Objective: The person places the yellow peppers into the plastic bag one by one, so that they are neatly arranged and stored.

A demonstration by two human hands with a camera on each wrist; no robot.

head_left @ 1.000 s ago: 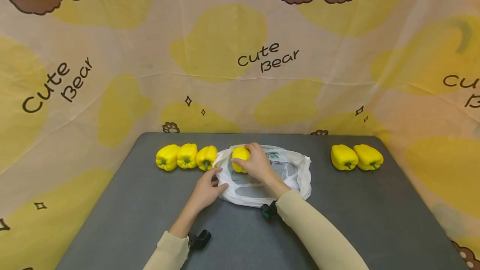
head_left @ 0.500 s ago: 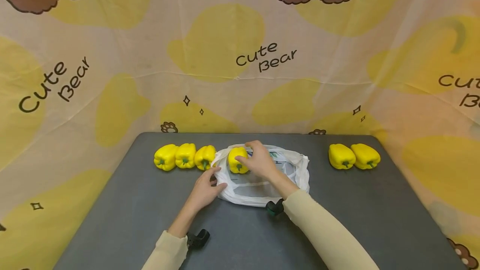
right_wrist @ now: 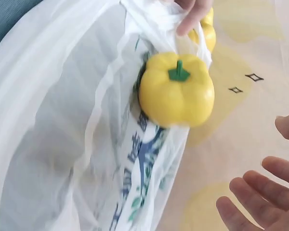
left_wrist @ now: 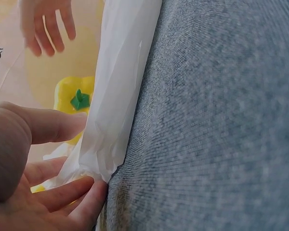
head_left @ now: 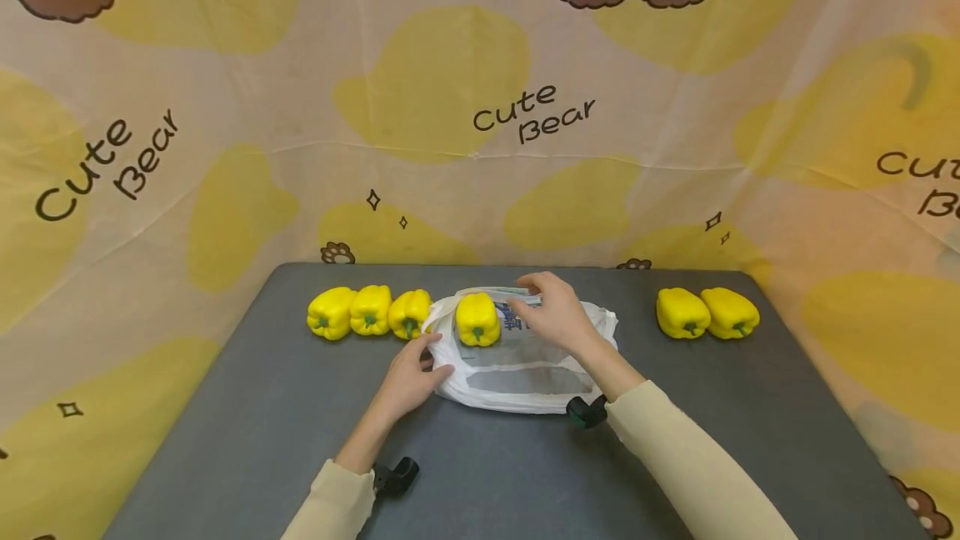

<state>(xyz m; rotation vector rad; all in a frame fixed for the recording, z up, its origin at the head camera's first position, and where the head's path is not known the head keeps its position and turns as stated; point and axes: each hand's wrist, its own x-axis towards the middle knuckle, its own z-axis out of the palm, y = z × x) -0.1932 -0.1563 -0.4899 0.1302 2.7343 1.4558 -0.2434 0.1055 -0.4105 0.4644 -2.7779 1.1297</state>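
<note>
A yellow bell pepper [head_left: 477,320] with a green stem sits at the left end of a white plastic bag [head_left: 495,400], which lies spread with its mouth gaping upward. At the bag's left rim my left hand [head_left: 411,377] rests its fingertips on the bunched plastic. Its thumb [left_wrist: 58,126] stands apart from the fingers, its tip at the plastic in the left wrist view. My right hand [head_left: 557,312] hovers over the far right part of the bag, fingers spread and holding nothing. In the right wrist view the same pepper [right_wrist: 176,91] lies against printed plastic.
On the grey table [head_left: 262,423], a row of three yellow bell peppers [head_left: 371,311] stands left of the bag, the nearest one touching its edge. Two more bell peppers [head_left: 682,313] stand together at the right. A printed curtain [head_left: 420,90] hangs behind the table.
My right hand has let go of the bell pepper and moved to the right, its fingers spreading. The pepper stays in the bag's left end. My left hand has hardly moved.
</note>
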